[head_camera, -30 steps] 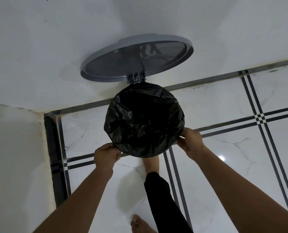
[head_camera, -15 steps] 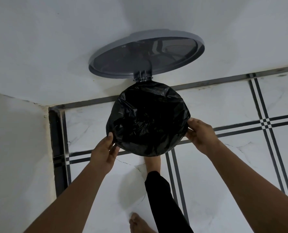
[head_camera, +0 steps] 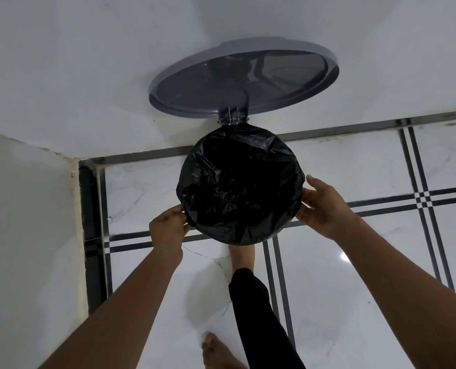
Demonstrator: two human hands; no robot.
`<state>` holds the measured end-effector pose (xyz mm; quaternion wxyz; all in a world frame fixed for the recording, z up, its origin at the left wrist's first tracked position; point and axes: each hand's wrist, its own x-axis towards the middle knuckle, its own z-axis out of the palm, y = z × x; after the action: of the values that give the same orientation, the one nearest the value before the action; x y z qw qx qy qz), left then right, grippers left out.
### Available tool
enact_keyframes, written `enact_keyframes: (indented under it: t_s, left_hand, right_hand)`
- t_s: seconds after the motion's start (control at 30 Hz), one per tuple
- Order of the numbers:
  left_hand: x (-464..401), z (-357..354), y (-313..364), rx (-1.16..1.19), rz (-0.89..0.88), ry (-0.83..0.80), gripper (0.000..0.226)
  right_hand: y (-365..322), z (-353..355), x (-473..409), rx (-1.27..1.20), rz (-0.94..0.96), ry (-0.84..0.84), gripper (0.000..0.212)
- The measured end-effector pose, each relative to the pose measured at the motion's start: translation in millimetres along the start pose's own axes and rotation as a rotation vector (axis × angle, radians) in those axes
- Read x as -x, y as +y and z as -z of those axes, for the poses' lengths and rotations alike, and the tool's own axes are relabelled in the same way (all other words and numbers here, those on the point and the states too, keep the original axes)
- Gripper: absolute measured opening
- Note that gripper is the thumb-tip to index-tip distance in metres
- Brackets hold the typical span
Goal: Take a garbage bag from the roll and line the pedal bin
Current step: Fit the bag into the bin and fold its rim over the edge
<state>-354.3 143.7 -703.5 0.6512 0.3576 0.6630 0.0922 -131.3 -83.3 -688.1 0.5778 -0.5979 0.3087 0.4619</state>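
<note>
A black garbage bag (head_camera: 240,187) covers the round mouth of the pedal bin and folds over its rim all round, hiding the bin's body. The bin's grey lid (head_camera: 244,81) stands raised against the white wall behind. My left hand (head_camera: 168,227) pinches the bag's edge at the lower left of the rim. My right hand (head_camera: 325,206) rests against the bag at the right side of the rim, fingers spread. A bare foot (head_camera: 241,255) in a black trouser leg reaches under the bin's front, where the pedal is hidden.
The bin stands in a corner, with white walls behind and to the left (head_camera: 27,235). The floor is glossy white marble tile (head_camera: 354,302) with black stripes. My other bare foot (head_camera: 218,352) stands near the bottom edge.
The left hand has closed from an open palm to a pinch on the bag's edge. The right hand has slid slightly up the right side of the rim.
</note>
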Motion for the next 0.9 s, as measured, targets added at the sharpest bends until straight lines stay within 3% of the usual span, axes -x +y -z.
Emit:
enact_keyframes:
  t_s: [0.1, 0.23, 0.37, 0.5, 0.63, 0.77, 0.9]
  left_hand:
    - [4, -3, 11, 0.124, 0.118, -0.048, 0.01]
    - [0, 0, 12, 0.141, 0.191, -0.095, 0.022]
    - [-3, 3, 11, 0.174, 0.225, -0.054, 0.018]
    - [-5, 4, 9, 0.212, 0.224, -0.02, 0.027]
    - [-1, -1, 11, 0.204, 0.251, 0.004, 0.011]
    - [5, -3, 10, 0.26, 0.242, 0.009, 0.005]
    - [9, -7, 14, 0.238, 0.239, -0.033, 0.011]
  right_hand:
    - [2, -5, -2, -0.022, -0.017, 0.036, 0.027]
    - [5, -5, -2, -0.091, -0.017, 0.081, 0.023]
    - [5, -1, 0, -0.152, -0.049, 0.051, 0.018]
    - [2, -2, -2, -0.124, -0.024, 0.061, 0.025]
    - [-5, -8, 6, -0.015, -0.086, 0.097, 0.01]
    - [-13, -7, 7, 0.031, -0.171, 0.104, 0.042]
    - [-14, -15, 4, 0.054, -0.246, 0.075, 0.057]
